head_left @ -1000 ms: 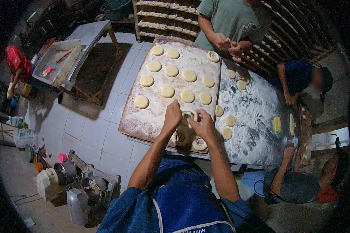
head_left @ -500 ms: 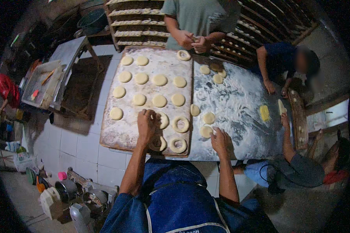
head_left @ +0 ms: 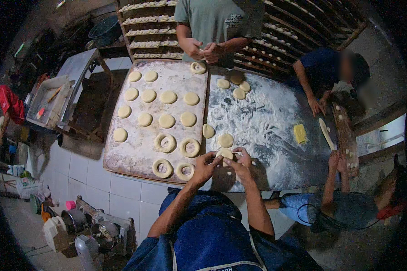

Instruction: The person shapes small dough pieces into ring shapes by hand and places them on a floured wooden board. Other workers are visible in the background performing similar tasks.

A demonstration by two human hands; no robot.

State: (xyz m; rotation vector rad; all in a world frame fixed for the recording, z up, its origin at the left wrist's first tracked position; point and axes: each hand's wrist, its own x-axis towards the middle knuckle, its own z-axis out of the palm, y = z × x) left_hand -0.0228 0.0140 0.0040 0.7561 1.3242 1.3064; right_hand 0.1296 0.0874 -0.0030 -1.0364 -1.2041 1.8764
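Note:
Both my hands meet over the near edge of the floured metal tabletop. A pale dough round is pinched between them: my left hand grips its left side, my right hand its right. Just beyond my fingers lies another dough round, with a smaller piece beside it. To the left, a floured wooden board carries rows of flat dough discs. Several dough rings sit at its near right part, among them one close to my left hand.
Across the table a person works something small in their hands. Two more people are at the right, near a yellow block and a long dough strip. Racks of shaped dough stand behind; a metal side table is at left.
My left hand has left the dough rings on the board and moved right to join my right hand. Both now hold the dough round, raised off the table. The view has shifted slightly.

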